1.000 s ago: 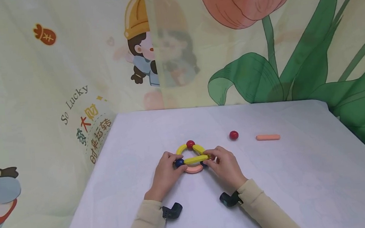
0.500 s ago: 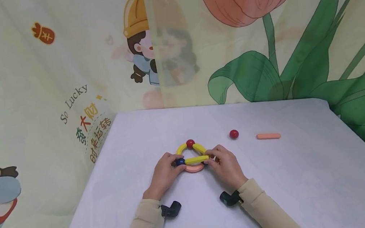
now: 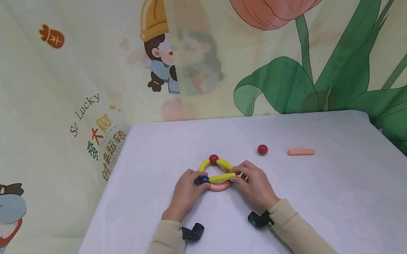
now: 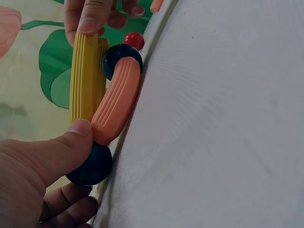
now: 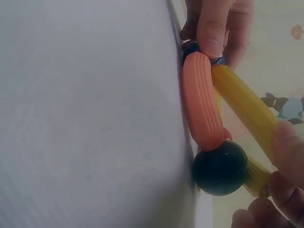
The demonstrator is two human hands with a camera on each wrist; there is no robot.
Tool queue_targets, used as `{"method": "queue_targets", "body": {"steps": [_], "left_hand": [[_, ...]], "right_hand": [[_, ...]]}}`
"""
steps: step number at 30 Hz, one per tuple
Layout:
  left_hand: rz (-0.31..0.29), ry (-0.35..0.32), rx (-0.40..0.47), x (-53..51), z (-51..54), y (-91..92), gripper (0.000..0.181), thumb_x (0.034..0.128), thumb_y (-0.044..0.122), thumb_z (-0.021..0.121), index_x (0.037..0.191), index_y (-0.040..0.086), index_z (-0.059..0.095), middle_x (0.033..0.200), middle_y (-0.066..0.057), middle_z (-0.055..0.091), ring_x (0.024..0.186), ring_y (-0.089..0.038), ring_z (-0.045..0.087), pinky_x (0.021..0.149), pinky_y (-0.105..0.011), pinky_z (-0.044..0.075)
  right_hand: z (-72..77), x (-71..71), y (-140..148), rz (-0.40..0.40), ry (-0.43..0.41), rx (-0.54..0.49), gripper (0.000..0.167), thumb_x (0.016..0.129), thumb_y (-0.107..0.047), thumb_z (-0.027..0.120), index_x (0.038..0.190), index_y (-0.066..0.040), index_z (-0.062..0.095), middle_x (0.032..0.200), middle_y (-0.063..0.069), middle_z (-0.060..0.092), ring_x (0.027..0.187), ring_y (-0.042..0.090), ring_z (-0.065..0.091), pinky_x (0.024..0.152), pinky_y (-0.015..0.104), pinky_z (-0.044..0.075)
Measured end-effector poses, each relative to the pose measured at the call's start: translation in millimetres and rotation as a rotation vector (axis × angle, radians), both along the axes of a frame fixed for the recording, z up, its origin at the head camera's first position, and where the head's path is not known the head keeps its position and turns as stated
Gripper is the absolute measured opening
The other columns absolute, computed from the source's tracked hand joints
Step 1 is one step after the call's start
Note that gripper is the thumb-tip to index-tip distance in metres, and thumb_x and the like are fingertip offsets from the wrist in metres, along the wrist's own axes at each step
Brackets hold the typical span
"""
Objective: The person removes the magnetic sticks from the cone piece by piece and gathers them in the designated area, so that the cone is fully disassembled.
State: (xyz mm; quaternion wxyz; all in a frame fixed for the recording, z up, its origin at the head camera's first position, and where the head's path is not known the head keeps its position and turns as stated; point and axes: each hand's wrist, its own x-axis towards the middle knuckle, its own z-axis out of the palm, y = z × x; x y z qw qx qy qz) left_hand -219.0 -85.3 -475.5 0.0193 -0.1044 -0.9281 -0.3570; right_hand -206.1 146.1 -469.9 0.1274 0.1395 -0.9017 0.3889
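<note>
Between the hands lies a ring of curved yellow pieces (image 3: 204, 165), a red ball (image 3: 213, 159), a curved pink piece (image 3: 219, 187) and two dark blue balls. The left hand (image 3: 184, 193) pinches the left blue ball (image 3: 203, 180), its thumb also by the stick ends in the left wrist view. A straight yellow stick (image 3: 222, 177) runs from that ball to the right hand (image 3: 255, 183), which pinches its far end. In the right wrist view this stick (image 5: 244, 107) stands apart from the other blue ball (image 5: 220, 167), beside the right fingers.
A loose red ball (image 3: 262, 149) rests on the white table (image 3: 340, 195) behind the right hand. Farther right lies a straight pink stick (image 3: 301, 152). A printed cloth hangs behind the table's back edge.
The whole scene sits slightly farther right in the head view. Both hands keep their grips, and the pieces between them look nearly the same.
</note>
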Motion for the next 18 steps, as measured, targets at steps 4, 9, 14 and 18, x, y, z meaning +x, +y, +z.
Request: {"method": "queue_targets", "body": {"steps": [4, 9, 14, 18], "left_hand": [[0.01, 0.003, -0.016, 0.5, 2.5, 0.1, 0.038, 0.0817, 0.028, 0.08, 0.116, 0.015, 0.071, 0.094, 0.001, 0.055, 0.083, -0.014, 0.051, 0.075, -0.03, 0.047], [0.027, 0.007, -0.021, 1.6, 7.8, -0.7, 0.039, 0.081, 0.027, 0.081, 0.116, 0.014, 0.071, 0.094, -0.001, 0.055, 0.083, -0.015, 0.052, 0.075, -0.032, 0.048], [0.049, -0.004, -0.017, 1.2, 7.2, 0.0, 0.039, 0.0808, 0.026, 0.081, 0.117, 0.015, 0.071, 0.095, -0.001, 0.055, 0.084, -0.015, 0.052, 0.076, -0.031, 0.048], [0.059, -0.012, -0.013, 1.1, 4.3, 0.6, 0.04, 0.0805, 0.027, 0.081, 0.117, 0.016, 0.071, 0.095, 0.0, 0.055, 0.084, -0.015, 0.052, 0.076, -0.031, 0.049]], "right_hand": [[4.5, -0.4, 8.2, -0.017, 0.0, -0.019, 0.022, 0.085, -0.015, 0.077, 0.107, -0.015, 0.072, 0.094, -0.005, 0.06, 0.077, 0.012, 0.055, 0.067, 0.025, 0.05], [9.6, -3.0, 24.7, -0.079, 0.054, -0.077, 0.022, 0.085, -0.01, 0.076, 0.106, -0.012, 0.072, 0.092, 0.0, 0.062, 0.074, 0.014, 0.057, 0.065, 0.025, 0.051], [14.4, -6.3, 38.7, -0.098, 0.031, -0.132, 0.025, 0.088, -0.01, 0.073, 0.113, -0.01, 0.07, 0.099, 0.005, 0.063, 0.078, 0.017, 0.059, 0.067, 0.022, 0.052], [12.9, -5.6, 57.3, -0.155, -0.017, -0.141, 0.029, 0.089, -0.01, 0.072, 0.117, -0.009, 0.069, 0.104, 0.008, 0.064, 0.079, 0.02, 0.06, 0.062, 0.021, 0.051]]}}
